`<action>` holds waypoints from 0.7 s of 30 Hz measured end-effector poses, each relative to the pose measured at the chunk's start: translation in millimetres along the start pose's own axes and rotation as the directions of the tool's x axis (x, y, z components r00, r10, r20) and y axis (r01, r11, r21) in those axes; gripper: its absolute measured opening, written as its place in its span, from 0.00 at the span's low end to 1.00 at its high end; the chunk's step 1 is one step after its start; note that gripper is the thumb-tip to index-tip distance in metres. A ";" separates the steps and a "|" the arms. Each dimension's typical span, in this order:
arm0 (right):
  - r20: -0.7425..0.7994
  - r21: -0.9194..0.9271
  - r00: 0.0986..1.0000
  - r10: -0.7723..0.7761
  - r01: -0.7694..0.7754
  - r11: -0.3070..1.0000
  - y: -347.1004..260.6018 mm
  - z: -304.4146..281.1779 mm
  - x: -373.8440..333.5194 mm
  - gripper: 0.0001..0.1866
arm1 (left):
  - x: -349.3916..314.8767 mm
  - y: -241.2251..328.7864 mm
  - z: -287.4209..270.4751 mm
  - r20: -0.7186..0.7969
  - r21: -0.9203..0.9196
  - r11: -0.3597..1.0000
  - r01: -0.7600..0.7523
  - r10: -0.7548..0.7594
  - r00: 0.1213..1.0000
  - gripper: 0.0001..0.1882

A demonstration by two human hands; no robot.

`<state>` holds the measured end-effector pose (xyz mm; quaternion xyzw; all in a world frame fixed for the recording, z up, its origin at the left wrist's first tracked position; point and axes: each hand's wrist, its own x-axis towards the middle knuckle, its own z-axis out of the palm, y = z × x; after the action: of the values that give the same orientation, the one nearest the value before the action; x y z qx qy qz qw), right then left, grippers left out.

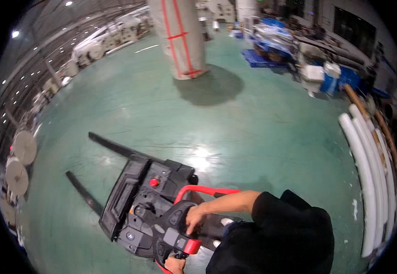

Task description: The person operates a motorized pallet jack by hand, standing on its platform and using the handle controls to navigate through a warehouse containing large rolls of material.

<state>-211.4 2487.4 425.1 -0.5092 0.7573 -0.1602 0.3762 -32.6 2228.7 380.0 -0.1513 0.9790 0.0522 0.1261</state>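
I stand at an electric pallet truck (137,208) with a black body, a red stop button (154,182) and two dark forks (109,145) pointing away to the far left. My right hand (194,219) is closed over the right side of the truck's black control handle (176,215), the fingers bent down around it. Near the lower edge, my left hand (174,264) is closed round the handle's left grip; part of it is cut off. Between the hands sits a grey and red block (180,241) on the handle. A red guard bar (203,188) curves beside my right forearm.
Ahead stands a thick pale column (180,41) with red stripes. Long white rolls (360,178) lie along the right side. Farther back are a blue pallet (264,58) and wrapped goods (274,36). Large round rolls (16,176) stand at the left edge on the green floor (262,123).
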 end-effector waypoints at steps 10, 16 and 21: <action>-0.046 0.019 0.989 0.139 -0.139 0.990 -35.9 1.4 -35.0 0.46 | -8.2 6.3 -16.4 -0.009 -0.030 0.998 -0.054 0.054 0.999 0.18; -0.135 0.055 0.983 0.125 -0.118 0.991 -52.7 3.3 -32.7 0.41 | -16.5 -8.7 -43.7 0.022 -0.059 0.994 -0.094 0.095 0.995 0.17; -0.290 -0.002 0.948 0.132 -0.139 0.990 -63.2 -1.1 -33.0 0.35 | -19.7 -9.9 -68.8 0.085 -0.122 0.990 -0.072 0.083 0.993 0.18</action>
<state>-164.6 2489.5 478.8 -0.4313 0.8390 -0.1985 0.2658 -27.2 2215.3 450.8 -0.1178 0.9726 0.1221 0.1589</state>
